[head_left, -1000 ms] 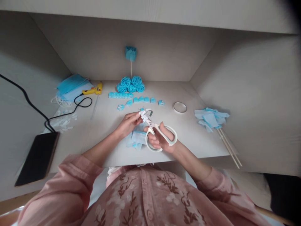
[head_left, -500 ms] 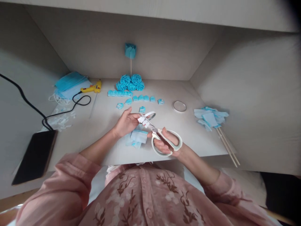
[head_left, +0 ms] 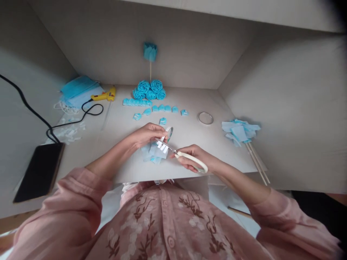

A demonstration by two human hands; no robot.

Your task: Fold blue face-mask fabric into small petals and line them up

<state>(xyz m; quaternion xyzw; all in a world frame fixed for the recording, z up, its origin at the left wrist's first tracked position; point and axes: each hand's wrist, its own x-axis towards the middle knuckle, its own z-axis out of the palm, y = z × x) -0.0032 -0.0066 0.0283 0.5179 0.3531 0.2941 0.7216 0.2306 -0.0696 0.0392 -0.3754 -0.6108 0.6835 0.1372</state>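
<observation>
Pinched in my left hand (head_left: 150, 134) is a roll of white tape (head_left: 170, 134), its ring tilted on edge. My right hand (head_left: 193, 157) grips a pair of cream-handled scissors (head_left: 193, 161), whose blades point left and lie at the tape just under my left fingertips. Several short white strips (head_left: 162, 146) hang by the blades. Below them, loose pieces of pale blue and white fabric (head_left: 154, 157) rest on the table.
Small blue folded pieces (head_left: 162, 108) lie in rows before several blue fabric roses (head_left: 156, 86). A second tape ring (head_left: 205, 118) and sticks with fabric pieces (head_left: 241, 130) are at right. Left stand a yellow glue gun (head_left: 104, 95), masks (head_left: 78, 90) and a black phone (head_left: 39, 172).
The scissors have turned edge-on and their handles have come together. My left hand has tilted over the tape. The whole view has shifted slightly.
</observation>
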